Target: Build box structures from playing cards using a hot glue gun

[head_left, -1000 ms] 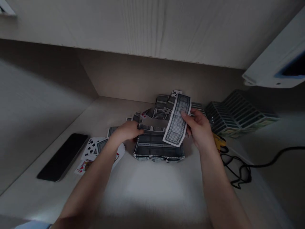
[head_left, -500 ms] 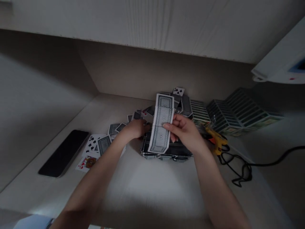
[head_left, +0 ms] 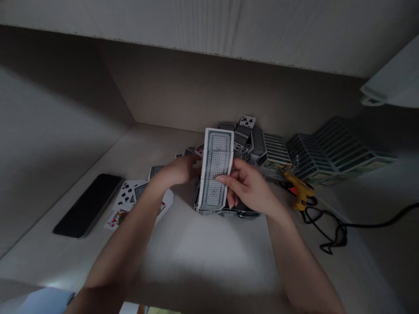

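A long strip of joined playing cards (head_left: 216, 159), patterned backs facing me, stands upright before me. My right hand (head_left: 245, 181) pinches its right edge, thumb in front and fingers behind. My left hand (head_left: 180, 171) is at the strip's left side, its fingertips partly hidden behind the strip, so its grip is unclear. Beneath the strip sits a dark box-like piece covered with cards (head_left: 244, 213), mostly hidden by the strip and my right hand. Behind it rises a pile of folded cards, with an eight of clubs (head_left: 248, 121) on top.
On the left a black phone (head_left: 87, 205) lies beside loose playing cards (head_left: 126, 194). To the right are a yellow glue gun (head_left: 301, 192) with a black cord (head_left: 340, 235) and slotted card structures (head_left: 343, 150). A shelf edge (head_left: 196, 48) overhangs the back.
The card strip and my right hand have shifted slightly left. My left hand has moved a little up and left. The camera view has shifted slightly.
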`<state>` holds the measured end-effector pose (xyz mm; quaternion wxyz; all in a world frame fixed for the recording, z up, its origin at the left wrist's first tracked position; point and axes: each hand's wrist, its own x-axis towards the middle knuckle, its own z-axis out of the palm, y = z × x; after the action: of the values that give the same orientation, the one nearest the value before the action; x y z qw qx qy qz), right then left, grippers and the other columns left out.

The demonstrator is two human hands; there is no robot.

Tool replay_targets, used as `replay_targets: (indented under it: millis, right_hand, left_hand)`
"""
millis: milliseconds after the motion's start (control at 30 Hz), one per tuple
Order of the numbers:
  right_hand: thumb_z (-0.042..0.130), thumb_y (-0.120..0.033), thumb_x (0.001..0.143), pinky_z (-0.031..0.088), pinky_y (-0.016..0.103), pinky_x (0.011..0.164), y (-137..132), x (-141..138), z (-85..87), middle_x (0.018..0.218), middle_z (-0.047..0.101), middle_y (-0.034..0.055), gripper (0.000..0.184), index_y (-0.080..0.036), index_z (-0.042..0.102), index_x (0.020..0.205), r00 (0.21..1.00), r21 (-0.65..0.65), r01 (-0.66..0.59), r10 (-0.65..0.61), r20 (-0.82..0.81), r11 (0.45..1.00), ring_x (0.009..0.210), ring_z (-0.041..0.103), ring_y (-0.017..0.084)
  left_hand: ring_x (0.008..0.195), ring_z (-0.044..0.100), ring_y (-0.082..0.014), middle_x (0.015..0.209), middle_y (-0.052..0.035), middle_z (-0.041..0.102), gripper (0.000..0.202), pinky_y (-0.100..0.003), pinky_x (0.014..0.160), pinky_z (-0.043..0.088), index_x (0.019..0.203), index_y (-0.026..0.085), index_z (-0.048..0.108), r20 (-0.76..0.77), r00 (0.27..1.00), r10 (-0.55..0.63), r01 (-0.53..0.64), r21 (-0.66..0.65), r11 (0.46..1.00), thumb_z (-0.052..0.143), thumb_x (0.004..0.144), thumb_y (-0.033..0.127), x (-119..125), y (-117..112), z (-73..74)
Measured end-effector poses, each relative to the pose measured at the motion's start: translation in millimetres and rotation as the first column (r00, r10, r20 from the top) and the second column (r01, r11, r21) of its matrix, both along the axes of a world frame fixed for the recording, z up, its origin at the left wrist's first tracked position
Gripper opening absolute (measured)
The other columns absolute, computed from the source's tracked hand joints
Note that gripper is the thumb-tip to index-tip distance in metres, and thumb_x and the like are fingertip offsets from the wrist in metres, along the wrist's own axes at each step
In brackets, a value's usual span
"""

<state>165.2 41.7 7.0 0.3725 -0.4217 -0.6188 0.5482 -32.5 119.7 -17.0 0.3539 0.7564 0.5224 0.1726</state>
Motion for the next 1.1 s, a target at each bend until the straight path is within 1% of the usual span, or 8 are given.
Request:
replay_targets:
  millis: [67, 133, 267, 400, 533, 633, 833, 1100]
  right_hand:
    - [0.06, -0.037, 0.084, 0.046, 0.023, 0.036, -3.3, -1.8, -2.9, 0.053, 0.06, -0.0088, 0.018, -0.026, 0.053, 0.096, 0.997, 0.036, -0.023, 0.021, 0.068, 0.999, 0.038, 0.058, 0.012]
    - [0.06, -0.036, 0.084, 0.051, 0.026, 0.041, -6.6, -2.7, -3.7, 0.055, 0.062, -0.0076, 0.017, -0.027, 0.053, 0.097, 0.991, 0.079, -0.044, 0.034, 0.129, 0.996, 0.043, 0.062, 0.014]
    - [0.059, -0.037, 0.085, 0.055, 0.029, 0.048, -10.0, -0.4, -0.8, 0.059, 0.065, -0.0053, 0.018, -0.026, 0.054, 0.099, 0.979, 0.129, -0.054, 0.027, 0.203, 0.99, 0.048, 0.066, 0.017]
    - [0.059, -0.034, 0.085, 0.057, 0.031, 0.053, -9.9, 3.5, 2.2, 0.069, 0.07, -0.0018, 0.017, -0.026, 0.055, 0.099, 0.975, 0.106, -0.072, 0.048, 0.217, 0.992, 0.057, 0.07, 0.019]
    - [0.056, -0.031, 0.086, 0.057, 0.031, 0.057, -11.1, 7.2, 6.5, 0.075, 0.072, -0.0008, 0.014, -0.026, 0.055, 0.1, 0.959, 0.12, -0.146, 0.111, 0.259, 0.982, 0.065, 0.072, 0.02]
    - [0.057, -0.03, 0.086, 0.056, 0.03, 0.061, -14.0, 10.6, 13.1, 0.075, 0.073, -0.0008, 0.013, -0.025, 0.058, 0.098, 0.932, 0.189, -0.211, 0.139, 0.336, 0.959, 0.069, 0.072, 0.02]
    - [0.059, -0.031, 0.086, 0.055, 0.03, 0.064, -18.1, 14.1, 20.0, 0.076, 0.074, -0.0006, 0.011, -0.025, 0.061, 0.094, 0.917, 0.265, -0.227, 0.114, 0.381, 0.937, 0.072, 0.071, 0.019]
    - [0.064, -0.03, 0.081, 0.056, 0.03, 0.062, -20.0, 12.9, 18.7, 0.083, 0.074, 0.0018, 0.018, -0.024, 0.065, 0.098, 0.889, 0.299, -0.218, 0.063, 0.453, 0.929, 0.075, 0.071, 0.021]
  left_hand:
    - [0.089, 0.064, -0.0231, 0.102, -0.0053, 0.071, 0.026, -0.028, 0.074, 0.044, 0.09, 0.022, 0.07, -0.002, 1.0, -0.012, 0.012, 0.005, 1.0, 0.056, 0.07, 0.029, -8.8, -4.3, 15.2]
    - [0.082, 0.064, -0.0205, 0.092, -0.0018, 0.072, 0.027, -0.026, 0.072, 0.045, 0.091, 0.023, 0.07, 0.024, 0.999, -0.038, 0.039, -0.032, 0.999, 0.053, 0.071, 0.028, -19.4, -10.7, 31.5]
    - [0.075, 0.065, -0.0173, 0.078, 0.0021, 0.071, 0.021, -0.022, 0.067, 0.047, 0.084, 0.025, 0.072, 0.149, 0.968, -0.204, 0.24, -0.288, 0.927, 0.061, 0.065, 0.026, -35.0, -25.8, 54.6]
    - [0.065, 0.063, -0.0142, 0.074, 0.0015, 0.07, 0.02, -0.02, 0.06, 0.046, 0.084, 0.024, 0.07, 0.102, 0.871, -0.481, 0.481, -0.38, 0.79, 0.068, 0.064, 0.027, -34.0, -33.6, 52.3]
    - [0.055, 0.062, -0.0142, 0.066, 0.0007, 0.069, 0.018, -0.02, 0.05, 0.044, 0.082, 0.021, 0.068, 0.007, 0.832, -0.555, 0.495, -0.464, 0.735, 0.068, 0.065, 0.027, -20.5, -36.2, 38.3]
    - [0.047, 0.06, -0.0136, 0.055, 0.001, 0.066, 0.011, -0.019, 0.043, 0.041, 0.071, 0.02, 0.066, -0.063, 0.856, -0.512, 0.403, -0.539, 0.74, 0.066, 0.067, 0.03, -8.7, -41.4, 36.0]
    - [0.037, 0.053, -0.0124, 0.043, 0.0013, 0.06, 0.011, -0.018, 0.037, 0.033, 0.054, 0.019, 0.061, -0.122, 0.87, -0.478, 0.376, -0.464, 0.802, 0.065, 0.062, 0.024, -2.3, -50.3, 39.4]
    - [0.049, 0.061, -0.0159, 0.06, -0.0028, 0.068, 0.009, -0.022, 0.043, 0.039, 0.069, 0.018, 0.062, -0.178, 0.882, -0.437, 0.322, -0.449, 0.834, 0.059, 0.07, 0.026, -1.5, -53.6, 38.3]
